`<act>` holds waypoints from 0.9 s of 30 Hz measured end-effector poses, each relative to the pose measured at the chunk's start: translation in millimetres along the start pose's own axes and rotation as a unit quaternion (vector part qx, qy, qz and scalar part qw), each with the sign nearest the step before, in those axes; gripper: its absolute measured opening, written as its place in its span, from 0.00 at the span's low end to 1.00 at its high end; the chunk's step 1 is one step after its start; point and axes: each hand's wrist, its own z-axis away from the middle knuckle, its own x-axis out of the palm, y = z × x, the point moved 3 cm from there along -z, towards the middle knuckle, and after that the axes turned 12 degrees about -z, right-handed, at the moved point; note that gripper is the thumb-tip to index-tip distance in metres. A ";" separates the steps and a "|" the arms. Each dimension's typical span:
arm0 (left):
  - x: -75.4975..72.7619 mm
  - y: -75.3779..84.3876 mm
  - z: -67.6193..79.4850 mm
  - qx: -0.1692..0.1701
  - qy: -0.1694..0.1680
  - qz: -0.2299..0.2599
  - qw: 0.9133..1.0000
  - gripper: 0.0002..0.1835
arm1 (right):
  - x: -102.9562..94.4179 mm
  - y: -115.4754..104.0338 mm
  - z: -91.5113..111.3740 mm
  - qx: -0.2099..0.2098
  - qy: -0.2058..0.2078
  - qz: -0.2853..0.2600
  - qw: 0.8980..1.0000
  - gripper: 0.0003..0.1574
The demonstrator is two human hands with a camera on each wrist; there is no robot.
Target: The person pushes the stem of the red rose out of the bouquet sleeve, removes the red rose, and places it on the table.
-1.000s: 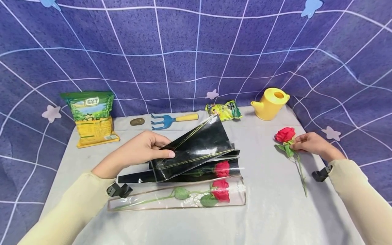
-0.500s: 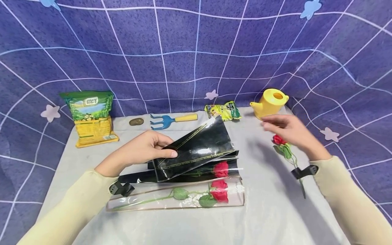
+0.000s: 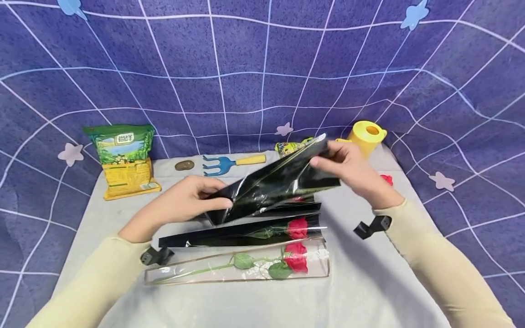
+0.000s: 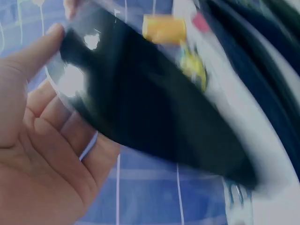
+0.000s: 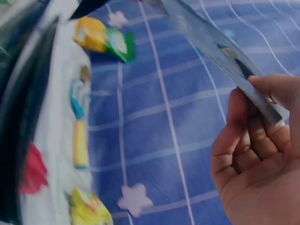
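My left hand [image 3: 186, 200] pinches the narrow end of a black flower wrapping sleeve [image 3: 266, 187] with thin gold edging. My right hand [image 3: 348, 171] pinches its wide upper end, so the sleeve hangs tilted between both hands above the table. In the left wrist view the sleeve [image 4: 154, 103] is blurred beside the thumb; in the right wrist view its film [image 5: 211, 47] is between thumb and fingers. Below lie a red rose [image 3: 297, 228] in a black sleeve and another rose [image 3: 296, 257] in a clear one. A loose rose [image 3: 387, 180] is mostly hidden behind my right hand.
Along the back stand a green and yellow bag [image 3: 125, 159], a brown stone [image 3: 184, 165], a blue hand rake [image 3: 223, 165] with a yellow handle, a small yellow-green packet [image 3: 287, 148] and a yellow watering can [image 3: 365, 136]. A further black-wrapped rose [image 3: 305, 208] lies partly covered.
My right hand has left the loose rose at the right, moved left and gripped the wide end of the black sleeve. The sleeve is raised and turned; my left hand keeps its hold.
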 end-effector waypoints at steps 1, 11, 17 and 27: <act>-6.0 -6.7 4.7 -0.013 0.012 -0.011 1.000 0.13 | -7.6 -1.8 -2.0 -0.007 0.023 -0.007 1.000 0.08; -46.0 -82.4 36.0 -0.099 0.128 -0.131 0.978 0.10 | -55.7 48.0 -17.0 0.035 0.137 0.070 0.987 0.17; -37.3 -123.9 32.2 -0.121 0.118 -0.160 0.972 0.10 | -59.0 104.3 -30.1 0.084 0.122 0.066 0.987 0.20; -28.2 -157.5 20.3 -0.161 0.098 -0.128 0.974 0.10 | -64.2 145.8 -38.5 0.182 0.130 0.081 0.971 0.19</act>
